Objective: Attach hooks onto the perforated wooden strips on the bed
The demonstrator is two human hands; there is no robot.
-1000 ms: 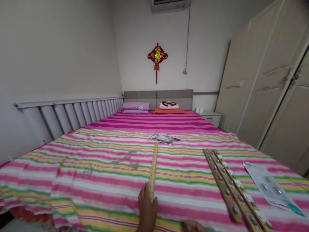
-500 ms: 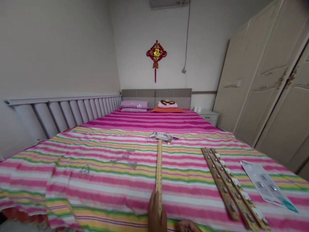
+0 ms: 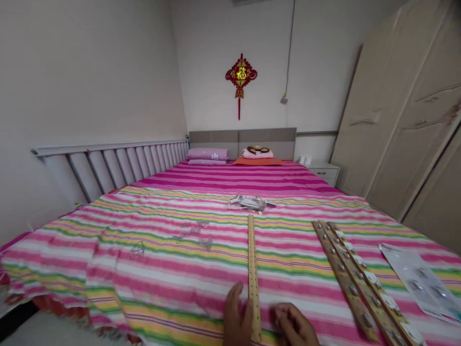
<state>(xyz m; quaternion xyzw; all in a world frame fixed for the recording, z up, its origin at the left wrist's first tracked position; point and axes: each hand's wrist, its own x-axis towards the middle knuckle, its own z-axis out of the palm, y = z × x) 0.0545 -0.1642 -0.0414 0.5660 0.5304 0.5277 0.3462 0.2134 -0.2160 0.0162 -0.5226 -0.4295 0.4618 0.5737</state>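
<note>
Head view — left hand (image 3: 236, 321) presses one wooden strip (image 3: 252, 262) flat-fingered, right hand (image 3: 294, 325) half-curled beside it; two studded strips (image 3: 355, 278) at 3 o'clock; wall knot (image 3: 241, 75) reads 福.

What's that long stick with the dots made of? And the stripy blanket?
The long strip looks like wood: pale tan, matte, stiff and straight, with a row of small holes or dots. The striped sheet looks like woven cloth, maybe cotton: soft, dull, and wrinkled near the edge.
</note>
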